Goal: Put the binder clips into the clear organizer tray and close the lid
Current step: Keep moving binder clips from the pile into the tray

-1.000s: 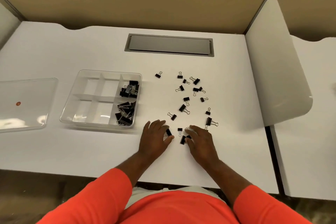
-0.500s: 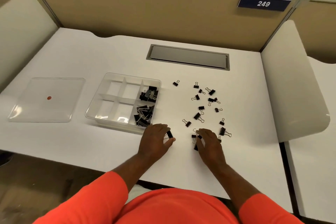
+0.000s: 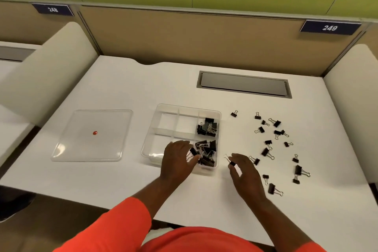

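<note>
Two right tray (image 3: pixel 169 122) sections w/ clips (image 3: pixel 207 129), L grip (image 3: pixel 177 161) pinching clip (image 3: pixel 193 151), R grip (image 3: pixel 245 174) pinching 2nd clip (image 3: pixel 232 163)

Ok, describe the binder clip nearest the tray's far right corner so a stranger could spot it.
Start at the clear organizer tray in the middle of the white desk. Just off its far right corner lies one small black binder clip with wire handles. Unlike the loose clips scattered farther right, it sits alone, with bare desk all around it.

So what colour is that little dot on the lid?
Red; the dot shows clearly in the head view.
</note>
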